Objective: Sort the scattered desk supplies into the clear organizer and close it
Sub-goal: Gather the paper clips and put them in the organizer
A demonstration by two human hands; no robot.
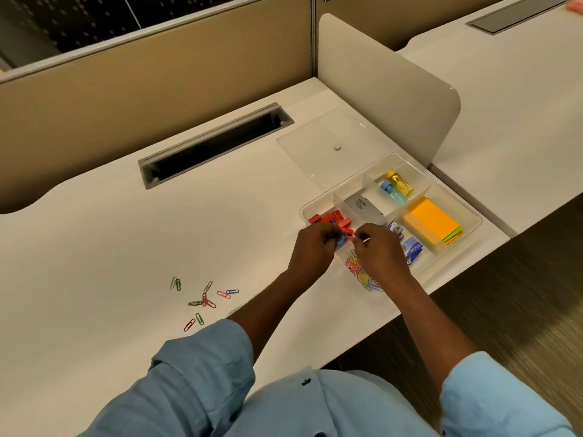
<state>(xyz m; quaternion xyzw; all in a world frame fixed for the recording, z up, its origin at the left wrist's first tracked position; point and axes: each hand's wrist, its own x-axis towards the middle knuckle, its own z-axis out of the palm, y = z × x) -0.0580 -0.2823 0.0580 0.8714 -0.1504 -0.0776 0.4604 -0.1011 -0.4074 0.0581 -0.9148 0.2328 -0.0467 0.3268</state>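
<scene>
Left hand [315, 242] and right hand [377, 249] pinch clips [342, 239] over the organizer [441, 190]; paper clips [205, 299] near the worktop's [126, 247] front edge likely come next.

Only one bit of print you can actually make out here: the small grey-and-white box [366, 207] sitting in the middle compartment of the clear organizer [470, 212] has a dark word across its top face that looks like "camlin", all lowercase, running at a slant along with the box. There are a couple of finer lines right under that word, but they're way too small to read. The blue packets [411, 247] in the compartment next to it, just beside the right hand [377, 247], carry some white lettering too, blurred past reading.
</scene>
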